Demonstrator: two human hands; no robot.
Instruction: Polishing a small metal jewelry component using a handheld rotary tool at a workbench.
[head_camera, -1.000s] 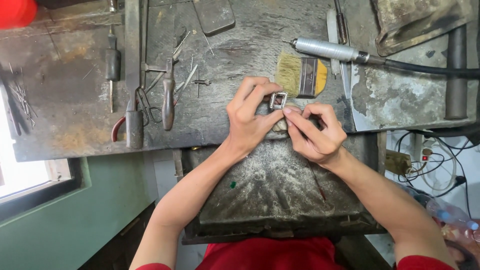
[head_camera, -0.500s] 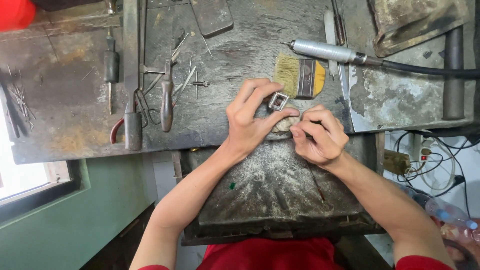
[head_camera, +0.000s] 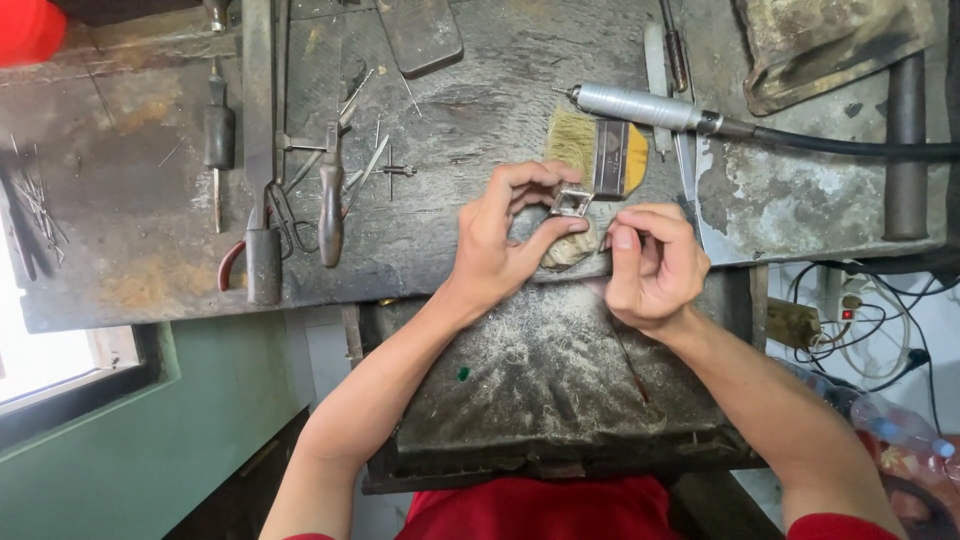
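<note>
A: Left hand (head_camera: 500, 245)?
B: Pinching a small square metal frame (head_camera: 570, 203) btw thumb & fingertips, held just above the tabletop (head_camera: 450, 220) edge.
A: Right hand (head_camera: 648, 265)?
B: Curled shut, thumb & forefinger pinched on sth thin (too small to tell what), just right of the frame, not touching it.
A: Around them?
B: Flat brush (head_camera: 600, 155) w/ pale bristles right behind the frame. Beyond it a rotary handpiece (head_camera: 640, 105) on a black hose. Below the hands, a dusty tray (head_camera: 540, 380) under the bench edge. Well left: pliers w/ red grips (head_camera: 235, 265), a wooden-handled tool (head_camera: 331, 205), a dark-handled screwdriver (head_camera: 218, 140), loose pins.
</note>
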